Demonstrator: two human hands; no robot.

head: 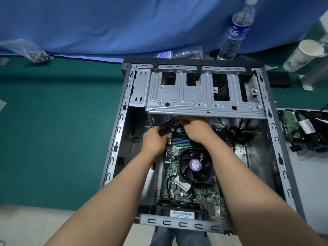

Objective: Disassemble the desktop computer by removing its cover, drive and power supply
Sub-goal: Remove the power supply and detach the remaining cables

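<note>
Meanwhile the desktop computer case [113, 139] lay on its side on the green mat [53, 130], its cover off and the motherboard [170, 174] exposed. Both hands reached into the far part of the case, just under the near edge of the metal drive cage [195, 96]. The left hand [156, 139] had its fingers curled beside the left end of the blue and green memory slots [179, 140]; whether they pinched anything could not be told. The right hand [197, 128] sat over the far side of those slots, its fingers bent down toward a black cable [170, 120], but what it grasped stayed hidden. Nearer, the black CPU fan [194, 166] with its purple label sat between the two forearms. To the right of the case, a removed drive [291, 125] with a green circuit board and black cables lay on a pale perforated panel [308, 174]. Beyond the case stood a water bottle [234, 31] against a blue cloth [106, 23], and a paper cup [301, 54] lay tipped at the far right.
</note>
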